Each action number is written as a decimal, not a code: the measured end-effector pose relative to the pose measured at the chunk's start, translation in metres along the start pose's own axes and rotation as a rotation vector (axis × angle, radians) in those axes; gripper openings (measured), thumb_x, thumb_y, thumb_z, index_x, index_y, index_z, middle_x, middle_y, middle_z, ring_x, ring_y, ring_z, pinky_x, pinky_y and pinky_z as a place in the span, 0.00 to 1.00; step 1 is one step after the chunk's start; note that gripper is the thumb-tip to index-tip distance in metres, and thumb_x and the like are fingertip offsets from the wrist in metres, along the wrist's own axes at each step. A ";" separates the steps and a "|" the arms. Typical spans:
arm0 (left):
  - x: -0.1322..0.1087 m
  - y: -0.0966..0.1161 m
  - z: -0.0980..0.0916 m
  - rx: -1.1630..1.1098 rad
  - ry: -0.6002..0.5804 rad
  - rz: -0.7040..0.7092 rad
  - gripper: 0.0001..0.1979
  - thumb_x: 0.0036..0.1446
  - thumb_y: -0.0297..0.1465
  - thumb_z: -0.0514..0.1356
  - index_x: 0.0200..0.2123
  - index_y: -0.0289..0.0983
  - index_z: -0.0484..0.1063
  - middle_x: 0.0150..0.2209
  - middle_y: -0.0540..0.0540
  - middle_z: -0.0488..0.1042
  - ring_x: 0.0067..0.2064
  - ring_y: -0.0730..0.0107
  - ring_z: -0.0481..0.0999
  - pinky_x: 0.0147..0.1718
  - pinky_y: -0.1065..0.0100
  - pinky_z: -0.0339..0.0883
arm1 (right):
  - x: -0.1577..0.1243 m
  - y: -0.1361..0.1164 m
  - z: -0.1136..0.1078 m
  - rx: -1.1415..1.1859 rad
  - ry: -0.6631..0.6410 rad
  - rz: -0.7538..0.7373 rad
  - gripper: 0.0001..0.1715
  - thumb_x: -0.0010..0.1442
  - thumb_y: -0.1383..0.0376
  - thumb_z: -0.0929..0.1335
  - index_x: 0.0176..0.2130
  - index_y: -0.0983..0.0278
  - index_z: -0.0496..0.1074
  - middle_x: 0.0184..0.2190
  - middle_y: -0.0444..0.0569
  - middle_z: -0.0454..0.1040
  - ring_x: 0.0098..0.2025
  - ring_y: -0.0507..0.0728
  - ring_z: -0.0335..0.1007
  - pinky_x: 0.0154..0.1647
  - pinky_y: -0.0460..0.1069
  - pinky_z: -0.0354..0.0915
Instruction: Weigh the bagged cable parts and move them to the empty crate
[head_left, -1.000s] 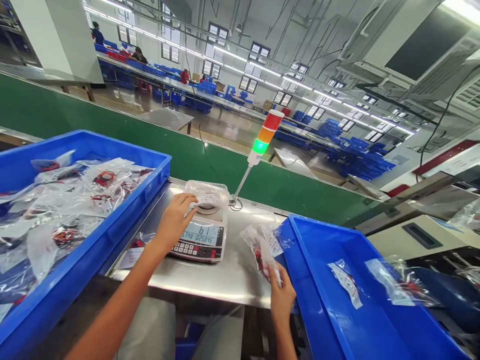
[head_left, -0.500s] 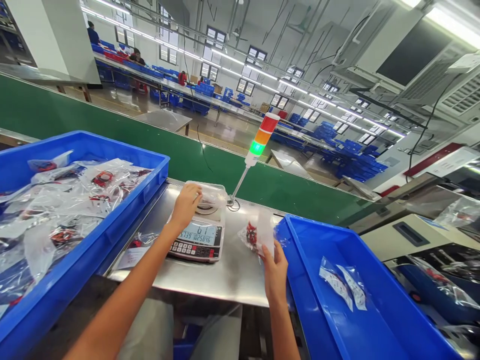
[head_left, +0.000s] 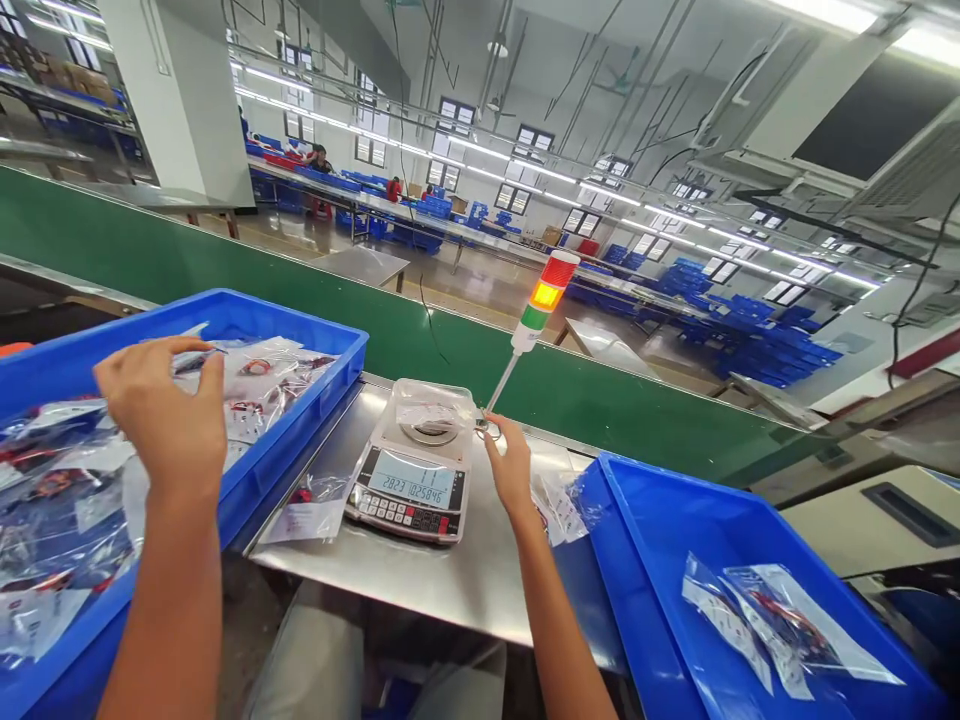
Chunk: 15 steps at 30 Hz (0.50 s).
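Observation:
My left hand (head_left: 169, 410) is raised over the left blue bin (head_left: 300, 440), thumb and fingers apart, with nothing visible between them. That bin is full of clear bags (head_left: 259, 368) of red and dark wire-like parts with white paper. My right hand (head_left: 511, 465) is at the right edge of the weighing scale (head_left: 409, 490), thumb and forefinger slightly apart and nothing visible in them. On the scale's pan lies a clear bag (head_left: 431, 414). Next to my right wrist, another bag (head_left: 561, 508) with white paper rests on the metal bench, partly hidden by the arm.
The right blue bin (head_left: 637, 540) holds a few bags (head_left: 795, 615). A bag with a white label (head_left: 307, 515) lies left of the scale. Behind it stands a signal light (head_left: 546, 296), lit orange. A green barrier (head_left: 322, 275) runs across, with people at benches beyond.
My left hand has left the scale for the left bin. My right hand has released its bag and moved to the scale. A red-wired bag now lies in the right bin. The light turned from green to orange.

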<state>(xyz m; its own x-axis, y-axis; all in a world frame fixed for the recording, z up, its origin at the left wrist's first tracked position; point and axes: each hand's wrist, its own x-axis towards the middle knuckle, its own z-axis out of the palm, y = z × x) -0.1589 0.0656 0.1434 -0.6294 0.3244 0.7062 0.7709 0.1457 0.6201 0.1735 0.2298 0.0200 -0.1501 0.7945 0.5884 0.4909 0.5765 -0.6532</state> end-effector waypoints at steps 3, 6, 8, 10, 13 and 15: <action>-0.016 0.000 -0.006 -0.015 -0.016 0.039 0.14 0.63 0.43 0.53 0.42 0.41 0.73 0.48 0.40 0.77 0.61 0.43 0.67 0.59 0.38 0.59 | -0.056 0.033 -0.018 -0.205 0.040 0.111 0.25 0.66 0.53 0.59 0.49 0.63 0.76 0.51 0.58 0.77 0.60 0.68 0.65 0.63 0.65 0.58; -0.036 0.009 0.013 -0.103 -0.125 0.101 0.14 0.61 0.43 0.54 0.37 0.41 0.74 0.42 0.41 0.78 0.52 0.45 0.73 0.56 0.42 0.64 | -0.116 0.059 -0.033 -0.351 0.023 0.201 0.30 0.67 0.48 0.60 0.52 0.64 0.76 0.56 0.60 0.75 0.64 0.70 0.60 0.65 0.67 0.55; -0.049 0.018 0.031 -0.175 -0.249 0.155 0.14 0.62 0.43 0.54 0.38 0.40 0.74 0.41 0.42 0.78 0.50 0.48 0.74 0.54 0.45 0.66 | -0.144 0.070 -0.041 -0.352 0.032 0.236 0.31 0.67 0.47 0.60 0.54 0.63 0.75 0.58 0.59 0.73 0.64 0.69 0.61 0.64 0.66 0.56; -0.063 0.029 0.048 -0.250 -0.370 0.211 0.13 0.64 0.40 0.54 0.40 0.40 0.74 0.43 0.43 0.78 0.50 0.51 0.74 0.53 0.50 0.67 | -0.159 0.074 -0.047 -0.300 0.102 0.274 0.31 0.67 0.48 0.59 0.54 0.63 0.75 0.56 0.58 0.75 0.61 0.67 0.65 0.62 0.64 0.59; -0.082 0.042 0.069 -0.338 -0.478 0.292 0.10 0.67 0.36 0.54 0.41 0.40 0.73 0.43 0.44 0.77 0.50 0.54 0.73 0.52 0.54 0.68 | -0.162 0.068 -0.054 -0.196 0.255 0.351 0.30 0.66 0.46 0.60 0.48 0.64 0.78 0.50 0.58 0.78 0.53 0.66 0.72 0.58 0.62 0.64; -0.093 0.047 0.082 -0.354 -0.520 0.345 0.08 0.67 0.33 0.54 0.40 0.39 0.72 0.43 0.44 0.77 0.50 0.54 0.72 0.51 0.55 0.69 | -0.159 0.058 -0.057 -0.125 0.347 0.430 0.30 0.63 0.45 0.64 0.47 0.65 0.78 0.49 0.59 0.79 0.52 0.66 0.73 0.54 0.60 0.66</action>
<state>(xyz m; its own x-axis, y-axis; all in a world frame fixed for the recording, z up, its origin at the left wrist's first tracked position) -0.0561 0.1189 0.0787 -0.1594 0.7138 0.6819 0.7837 -0.3286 0.5271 0.2744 0.1258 -0.0845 0.3663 0.8312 0.4182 0.5466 0.1715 -0.8197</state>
